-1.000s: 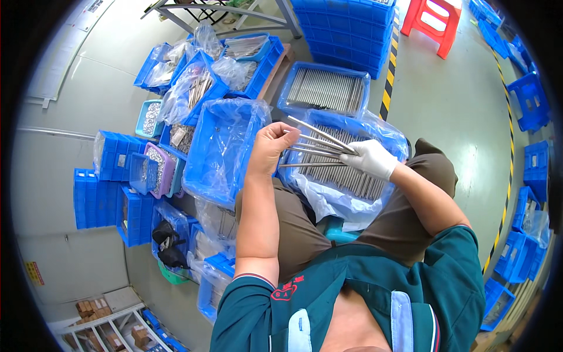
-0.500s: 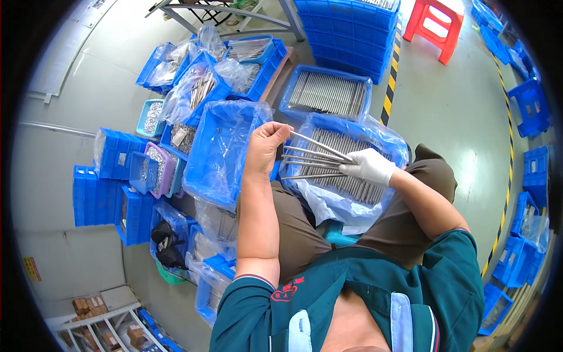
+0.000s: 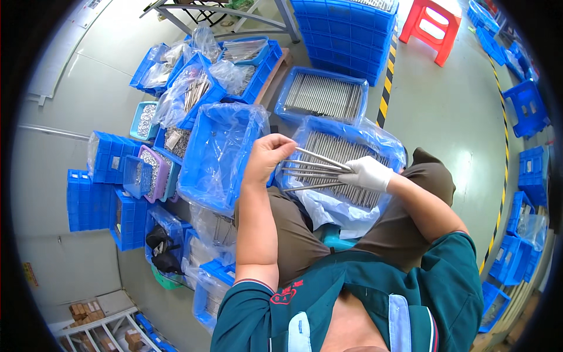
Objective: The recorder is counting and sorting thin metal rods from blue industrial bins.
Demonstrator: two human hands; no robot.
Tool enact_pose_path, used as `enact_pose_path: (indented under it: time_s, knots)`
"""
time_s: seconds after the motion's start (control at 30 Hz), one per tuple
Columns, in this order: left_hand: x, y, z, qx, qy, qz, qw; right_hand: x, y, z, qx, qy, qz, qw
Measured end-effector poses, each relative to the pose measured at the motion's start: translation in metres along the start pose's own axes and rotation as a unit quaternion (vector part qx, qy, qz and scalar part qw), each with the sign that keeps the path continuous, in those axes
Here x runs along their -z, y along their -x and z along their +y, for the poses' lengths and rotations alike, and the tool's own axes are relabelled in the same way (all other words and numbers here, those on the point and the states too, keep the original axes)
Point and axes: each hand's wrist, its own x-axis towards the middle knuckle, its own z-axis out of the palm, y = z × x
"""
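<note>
Several long thin metal rods (image 3: 314, 170) fan out between my two hands above my lap. My bare left hand (image 3: 268, 156) pinches their left ends. My right hand (image 3: 366, 173), in a white glove, grips their right ends. Under the rods, on my knees, rests a blue plastic crate lined with clear plastic (image 3: 392, 154), filled with more rods lying side by side. An empty blue crate with a plastic liner (image 3: 214, 158) sits just left of my left hand.
Another blue crate of rods (image 3: 322, 97) lies beyond my lap. Several blue crates and bagged metal parts crowd the floor at left (image 3: 117, 176). A stack of blue crates (image 3: 352, 29) and a red stool (image 3: 433, 23) stand at the back; more crates line the right.
My hands have shifted slightly left and down with the rods; the rods stay fanned between both hands. Nothing was taken up or let go.
</note>
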Motion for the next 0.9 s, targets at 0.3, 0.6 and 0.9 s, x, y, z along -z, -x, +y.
enact_pose_path:
  time_s: [0.3,0.6,0.9]
  knots:
    - [0.019,-0.007,-0.018,-0.048,0.215,0.219,0.950,0.009,-0.059,0.029,-0.169,-0.561,-0.105,0.804]
    - [0.019,-0.001,-0.015,0.000,0.342,0.167,0.925,-0.006,-0.270,0.129,-0.269,-0.747,-0.018,0.608]
    - [0.053,0.003,-0.008,0.010,0.379,0.175,0.908,-0.021,-0.441,0.168,-0.251,-0.773,0.070,0.579]
